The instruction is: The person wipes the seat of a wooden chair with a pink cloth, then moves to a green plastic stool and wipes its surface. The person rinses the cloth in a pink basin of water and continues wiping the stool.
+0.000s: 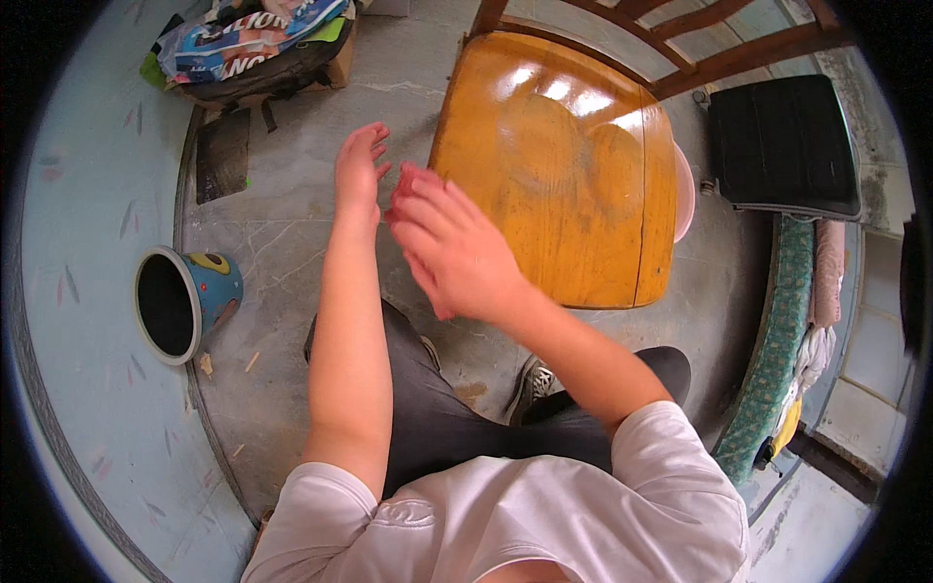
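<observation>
My right hand (461,251) is closed around a crumpled reddish cloth (412,177), whose edges show past the fingertips and below the palm. Just to its left, my left hand (357,173) is raised with its fingers slightly apart and nothing in it. A small gap separates the two hands. Both are in front of me, near the left edge of a wooden chair's glossy seat (554,167). Two dull round patches mark the seat, with bright reflections near the chair back.
On the left, a blue patterned bin (219,280) leans over by the pale wall; a bag (255,84) with plastic packaging lies beyond. A pink basin (684,193) shows behind the seat. A black suitcase (783,142) and a green patterned roll (780,328) are at the right.
</observation>
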Tool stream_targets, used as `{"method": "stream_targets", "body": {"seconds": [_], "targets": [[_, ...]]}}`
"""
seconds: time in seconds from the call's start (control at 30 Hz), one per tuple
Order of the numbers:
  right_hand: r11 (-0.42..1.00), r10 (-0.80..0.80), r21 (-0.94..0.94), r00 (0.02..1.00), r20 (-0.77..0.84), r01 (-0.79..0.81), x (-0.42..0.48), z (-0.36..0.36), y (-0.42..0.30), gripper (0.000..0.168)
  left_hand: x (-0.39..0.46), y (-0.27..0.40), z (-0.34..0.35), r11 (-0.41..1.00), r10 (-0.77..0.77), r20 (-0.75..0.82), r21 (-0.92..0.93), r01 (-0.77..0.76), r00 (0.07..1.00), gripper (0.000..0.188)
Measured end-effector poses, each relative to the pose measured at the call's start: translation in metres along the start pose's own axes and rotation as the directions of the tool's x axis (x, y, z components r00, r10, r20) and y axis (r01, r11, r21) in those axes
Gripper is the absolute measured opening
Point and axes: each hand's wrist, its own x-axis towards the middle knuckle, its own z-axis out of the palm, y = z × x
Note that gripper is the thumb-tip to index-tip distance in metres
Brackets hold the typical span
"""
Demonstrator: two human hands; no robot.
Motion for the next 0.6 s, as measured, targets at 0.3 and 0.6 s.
{"method": "stream_targets", "body": {"seconds": [0.3, 0.6], "targets": [[0.952, 0.059, -0.294, 0.994, -0.087, -0.082, -0.114, -0.014, 0.001, 0.058, 0.001, -0.001, 0.003, 0.999, -0.023, 0.023, 0.026, 0.022, 0.999, 0.049], [0.962, 0.195, -0.202, 0.98, 0.032, -0.185, -0.047, 0.009, -0.046, 0.082, -0.007, 0.007, 0.013, 0.998, -0.055, 0.088, 0.028, 0.053, 0.995, 0.043]]}}
